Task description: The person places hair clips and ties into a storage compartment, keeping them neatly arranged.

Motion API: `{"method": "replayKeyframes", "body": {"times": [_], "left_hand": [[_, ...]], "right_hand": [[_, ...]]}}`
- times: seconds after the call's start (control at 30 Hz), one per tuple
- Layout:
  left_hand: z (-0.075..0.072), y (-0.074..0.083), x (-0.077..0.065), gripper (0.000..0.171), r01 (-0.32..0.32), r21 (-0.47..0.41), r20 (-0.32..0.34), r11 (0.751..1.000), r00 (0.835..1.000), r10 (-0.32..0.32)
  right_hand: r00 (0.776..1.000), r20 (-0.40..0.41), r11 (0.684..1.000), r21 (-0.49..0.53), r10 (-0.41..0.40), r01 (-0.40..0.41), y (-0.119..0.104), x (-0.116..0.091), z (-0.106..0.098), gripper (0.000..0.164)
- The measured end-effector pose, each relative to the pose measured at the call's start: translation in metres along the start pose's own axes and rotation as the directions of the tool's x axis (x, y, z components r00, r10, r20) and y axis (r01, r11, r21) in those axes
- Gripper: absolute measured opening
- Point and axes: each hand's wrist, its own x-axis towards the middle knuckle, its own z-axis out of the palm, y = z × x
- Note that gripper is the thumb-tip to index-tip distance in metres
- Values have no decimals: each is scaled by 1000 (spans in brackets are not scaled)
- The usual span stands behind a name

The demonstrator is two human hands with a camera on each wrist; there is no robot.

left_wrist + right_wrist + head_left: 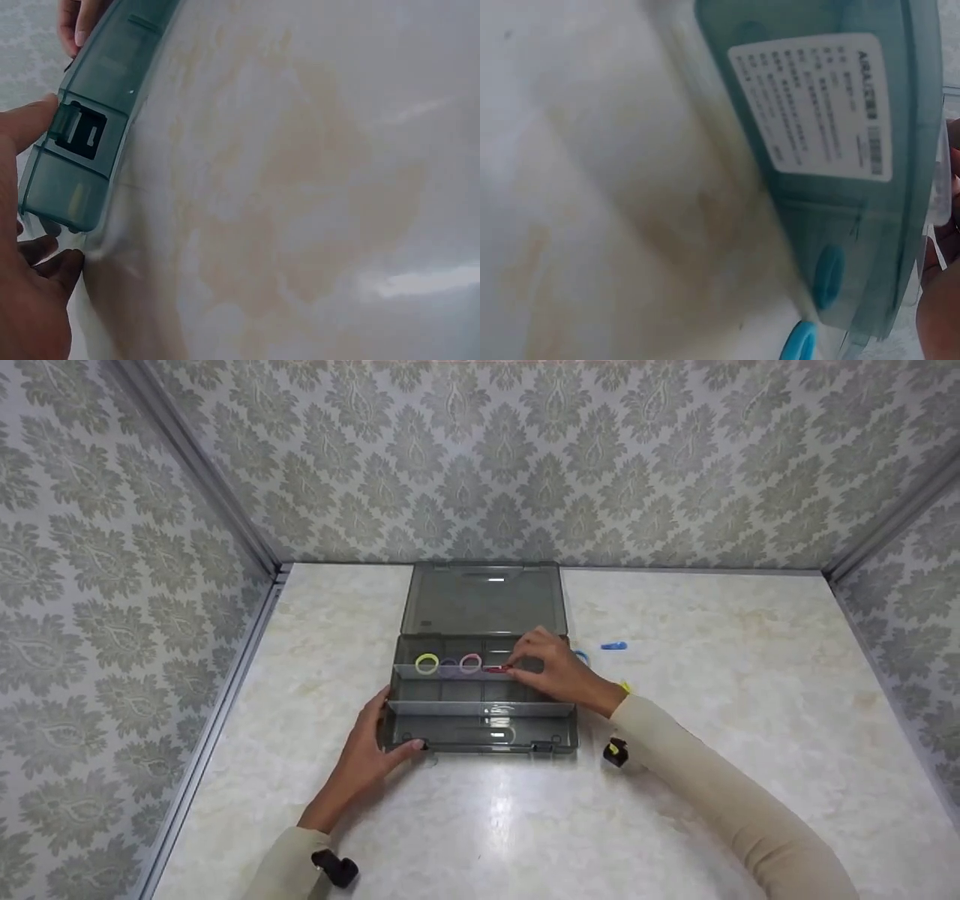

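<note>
A dark translucent organizer box [484, 748] lies on the table with its lid [484, 598] folded back. My left hand [369, 746] grips its front left corner, thumb along the front near a latch [81, 131] and fingers at the side. Over the back compartment, my right hand [553, 666] pinches a small red hair clip [496, 668] between thumb and fingers. Left of that clip, in the back row, are a yellow hair tie [427, 664], a purple hair tie [448, 666] and a pink hair tie [471, 663]. The right wrist view shows the box's labelled side.
Beside the box's right side lies a blue hair tie [799, 341], partly hidden by my right hand in the head view. A blue hair clip [613, 646] is farther right. Something yellow [626, 688] peeks out behind my right wrist. Patterned walls [510, 457] border the table.
</note>
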Motion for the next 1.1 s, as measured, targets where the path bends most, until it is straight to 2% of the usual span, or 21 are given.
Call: {"method": "replayKeyframes", "body": {"times": [0.17,0.4,0.73,0.97,1.1], "left_hand": [[0,3,2,112,0,-6,3,1000,1000,0],[3,6,1,110,35,-37,-8,999,999,-35],[7,10,3,113,58,-8,-15,998,998,-58],[8,10,4,114,78,-4,-16,997,997,-78],[7,10,4,113,73,-3,-19,997,997,-73]], "right_hand": [[1000,14,1000,-10,-17,18,-6,8,5,10],[998,69,1000,-19,8,-7,-15,18,9,11],[987,156,999,-40,24,-18,-23,31,19,10],[986,165,996,-88,-20,35,-27,46,32,11],[979,202,990,-128,-34,61,-32,52,36,12]]}}
